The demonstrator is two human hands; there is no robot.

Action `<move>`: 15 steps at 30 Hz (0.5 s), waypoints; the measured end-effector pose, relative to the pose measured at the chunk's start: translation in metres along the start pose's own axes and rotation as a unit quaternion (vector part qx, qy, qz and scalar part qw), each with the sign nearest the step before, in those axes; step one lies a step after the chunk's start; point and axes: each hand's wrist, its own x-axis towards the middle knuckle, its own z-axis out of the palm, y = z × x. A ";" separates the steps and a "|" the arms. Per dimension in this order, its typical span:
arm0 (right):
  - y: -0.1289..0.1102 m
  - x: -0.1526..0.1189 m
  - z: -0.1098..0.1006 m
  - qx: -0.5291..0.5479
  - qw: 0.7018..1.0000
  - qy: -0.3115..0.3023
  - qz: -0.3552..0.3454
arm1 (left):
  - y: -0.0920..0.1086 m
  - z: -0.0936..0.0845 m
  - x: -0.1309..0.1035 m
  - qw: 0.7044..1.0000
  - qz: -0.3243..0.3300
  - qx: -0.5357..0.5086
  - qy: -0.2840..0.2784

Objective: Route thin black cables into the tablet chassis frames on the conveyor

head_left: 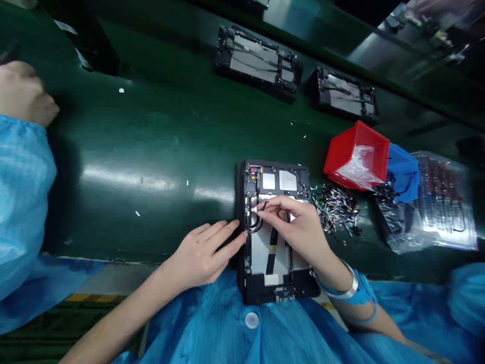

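Note:
A black-framed device assembly point(278, 258) with silvery inner panels lies at the bench's front edge, close to the body. My right hand point(297, 222) is over it, thumb and forefinger pinched on a thin black cable point(259, 223) that curves down towards the frame's left side. My left hand point(212, 247) rests at the left edge of the assembly, its fingers stretched out and the forefinger tip touching near the cable's lower bend. The fingers of my right hand hide part of the cable.
Right of the assembly are a pile of small metal parts point(337, 207), a red bin point(341, 151), a blue bin point(403, 164) and a clear tray point(447, 202). Two similar assemblies stand behind. Another person's hand point(26, 93) is at far left.

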 end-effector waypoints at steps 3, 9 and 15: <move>-0.002 0.003 -0.008 -0.017 1.000 -0.022 -0.001 | 0.003 0.001 0.003 1.000 -0.006 0.014 -0.005; 0.001 0.011 -0.015 -0.078 0.996 -0.030 -0.014 | 0.010 0.000 0.009 1.000 -0.026 0.007 -0.006; 0.003 0.016 -0.012 -0.089 0.995 -0.040 -0.024 | 0.010 0.003 0.009 1.000 -0.009 0.005 0.001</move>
